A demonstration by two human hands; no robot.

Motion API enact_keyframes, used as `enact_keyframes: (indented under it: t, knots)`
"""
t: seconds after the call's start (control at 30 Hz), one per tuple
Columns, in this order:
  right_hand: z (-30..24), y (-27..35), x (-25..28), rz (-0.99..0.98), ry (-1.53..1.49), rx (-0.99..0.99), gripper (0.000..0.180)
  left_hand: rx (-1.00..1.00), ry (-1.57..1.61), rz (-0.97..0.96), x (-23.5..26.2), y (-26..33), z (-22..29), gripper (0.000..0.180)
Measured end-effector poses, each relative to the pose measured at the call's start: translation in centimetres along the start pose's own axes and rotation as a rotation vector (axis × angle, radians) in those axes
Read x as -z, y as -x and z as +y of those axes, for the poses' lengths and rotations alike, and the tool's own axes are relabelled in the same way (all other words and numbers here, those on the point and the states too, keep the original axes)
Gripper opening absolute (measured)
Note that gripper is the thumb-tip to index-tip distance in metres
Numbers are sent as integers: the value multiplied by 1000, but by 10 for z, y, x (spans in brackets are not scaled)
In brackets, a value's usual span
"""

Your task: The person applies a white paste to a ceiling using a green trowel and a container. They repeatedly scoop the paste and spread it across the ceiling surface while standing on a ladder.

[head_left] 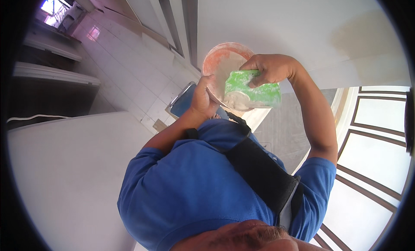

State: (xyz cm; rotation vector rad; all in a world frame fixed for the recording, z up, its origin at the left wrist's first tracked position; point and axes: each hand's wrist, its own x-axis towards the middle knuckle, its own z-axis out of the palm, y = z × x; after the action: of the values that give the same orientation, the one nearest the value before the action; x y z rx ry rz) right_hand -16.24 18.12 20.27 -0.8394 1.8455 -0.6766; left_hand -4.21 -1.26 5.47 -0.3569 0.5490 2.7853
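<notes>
My left hand [204,97] grips the near left side of a round orange bowl [212,60], its thumb up by the rim. Pale plaster paste [227,69] coats the inside of the bowl. In my right hand [273,69] is a flat green plastic scraper [263,93], smeared with white, pinched near its upper edge. The scraper lies across the bowl's right part and hides some of the inside. A lump of paste [237,99] clings to the scraper's lower left corner.
A pale wall [276,30] with a damp-looking patch rises just beyond the bowl. White floor tiles [134,65] stretch to the far left, past dark shelves [52,95]. A blue-topped stool or step [183,102] stands below my left hand. Framed window panes [371,151] are at right.
</notes>
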Motion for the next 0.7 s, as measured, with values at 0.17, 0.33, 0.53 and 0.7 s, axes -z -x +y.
enact_keyframes:
  t: [0.17,0.33,0.53,0.7]
  knots:
    - [23,-3,-1,17,-283,-57,41,47,-11,37,-8,5,3,57]
    - [49,1,-17,152,-555,39,47,-29,-84,21,-1,5,-2,58]
    - [66,19,-45,406,-864,100,48,-102,-22,-79,16,3,-5,58]
    - [74,46,-64,683,-998,279,46,-136,-10,-116,16,-1,-5,72]
